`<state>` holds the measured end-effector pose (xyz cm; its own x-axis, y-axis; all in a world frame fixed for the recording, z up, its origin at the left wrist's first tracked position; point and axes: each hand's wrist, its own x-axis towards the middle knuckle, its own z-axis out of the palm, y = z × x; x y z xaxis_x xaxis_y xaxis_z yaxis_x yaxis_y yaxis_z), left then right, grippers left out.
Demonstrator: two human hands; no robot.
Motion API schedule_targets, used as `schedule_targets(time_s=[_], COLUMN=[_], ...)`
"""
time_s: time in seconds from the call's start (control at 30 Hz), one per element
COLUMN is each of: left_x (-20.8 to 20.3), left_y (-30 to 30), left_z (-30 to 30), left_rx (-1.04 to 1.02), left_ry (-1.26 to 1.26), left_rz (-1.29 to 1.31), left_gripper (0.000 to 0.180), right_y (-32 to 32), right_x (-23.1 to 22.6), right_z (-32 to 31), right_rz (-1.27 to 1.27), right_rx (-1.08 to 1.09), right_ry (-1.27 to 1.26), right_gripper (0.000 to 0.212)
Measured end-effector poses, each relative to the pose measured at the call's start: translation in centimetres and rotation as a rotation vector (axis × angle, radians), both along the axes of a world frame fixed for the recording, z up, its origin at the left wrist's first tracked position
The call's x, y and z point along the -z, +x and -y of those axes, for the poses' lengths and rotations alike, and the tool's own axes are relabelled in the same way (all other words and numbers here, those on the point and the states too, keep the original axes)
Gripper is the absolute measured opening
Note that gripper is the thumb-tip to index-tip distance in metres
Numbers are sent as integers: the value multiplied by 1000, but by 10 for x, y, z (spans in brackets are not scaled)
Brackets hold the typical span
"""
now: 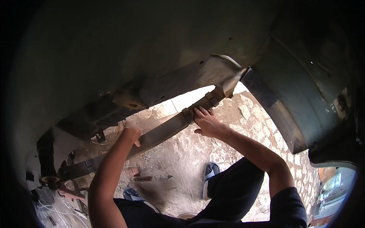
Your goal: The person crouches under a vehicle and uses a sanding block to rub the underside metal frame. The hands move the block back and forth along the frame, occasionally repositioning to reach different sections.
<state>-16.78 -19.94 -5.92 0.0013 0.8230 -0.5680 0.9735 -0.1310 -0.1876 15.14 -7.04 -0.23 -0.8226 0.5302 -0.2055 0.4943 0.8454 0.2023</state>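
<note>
A long dark metal beam (161,133) runs slantwise below the underside of a dark green vehicle body (114,45). My right hand (210,123) lies on its upper right part, fingers spread over the metal beside a raised bracket (188,114) and thumb apart on the near side. My left hand (132,132) is farther left, at the beam's far edge. Its thumb points down toward the beam, while the other fingers are hidden. Past the right hand, the beam's upper end meets a worn, pale metal flange (229,84).
Rough stony ground (171,159) lies below. A dark-bristled brush (143,178) rests near my sandalled feet (210,173). White cables (57,211) trail at lower left, near a dark round-ended part (49,178). A curved body panel (296,102) hangs on the right.
</note>
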Motion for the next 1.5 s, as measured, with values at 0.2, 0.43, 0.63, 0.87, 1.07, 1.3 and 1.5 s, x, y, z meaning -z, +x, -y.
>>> schedule_targets(time_s=[0.2, 0.43, 0.63, 0.87, 1.07, 1.3, 1.5], left_x=[-3, 0, -12, -16, -5, -10, -4], left_y=[-5, -5, -2, 1, -6, 3, -5], left_z=[-4, 6, 11, 3, 1, 3, 8], left_rx=[8, 37, -53, 13, 22, -28, -60], left_ry=[9, 15, -32, -35, -39, -43, -63], left_rz=[-33, -66, -2, -86, -35, 6, 54], left_gripper=[67, 67, 68, 72, 72, 69, 69], right_y=[-8, -13, 1, -12, -9, -16, -4], right_x=[5, 1, -1, 11, 5, -1, 5], right_z=[-14, -7, -8, -18, -16, -11, -9], right_rz=[-19, -46, -15, -80, -45, -70, -48], right_rx=[12, 48, 36, 30, 18, 49, -3], right_ry=[32, -31, -36, 45, -30, -22, -25], right_gripper=[84, 87, 83, 82, 74, 71, 59])
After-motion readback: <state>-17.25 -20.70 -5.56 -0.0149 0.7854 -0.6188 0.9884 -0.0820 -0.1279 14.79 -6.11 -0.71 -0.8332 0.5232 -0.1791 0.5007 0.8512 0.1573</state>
